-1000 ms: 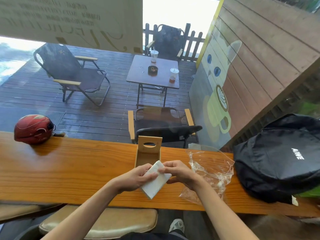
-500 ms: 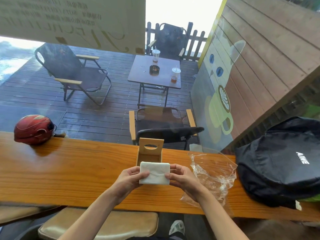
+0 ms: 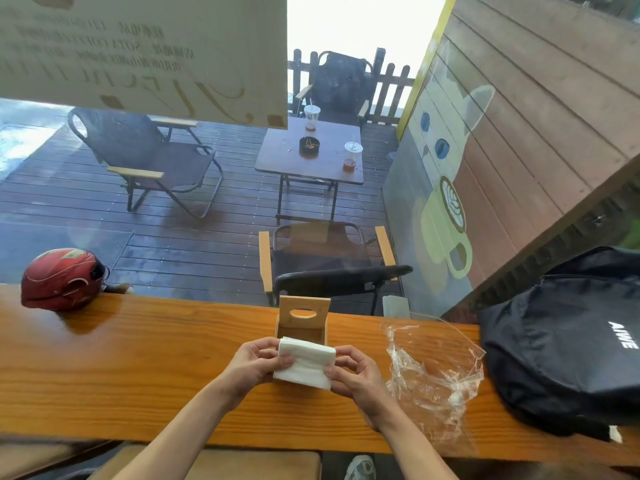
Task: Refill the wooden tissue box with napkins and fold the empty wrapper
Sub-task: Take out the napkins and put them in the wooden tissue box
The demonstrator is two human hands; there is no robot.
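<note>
Both hands (image 3: pixel 254 367) (image 3: pixel 353 374) grip napkin stack (image 3: pixel 306 363) by wooden box (image 3: pixel 302 322)

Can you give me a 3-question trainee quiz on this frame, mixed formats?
1. True or false: the napkin stack is already seated inside the wooden tissue box.
2. Multiple choice: the clear plastic wrapper lies A) inside the box, B) on the counter to the person's right of the box, C) under the red helmet.
3. Fill in: the stack is held by ___ hands, left hand and right hand, one at each end.

Key
1. False: it is held in front of the box, on the person's side, above the wooden counter.
2. B
3. both
</note>
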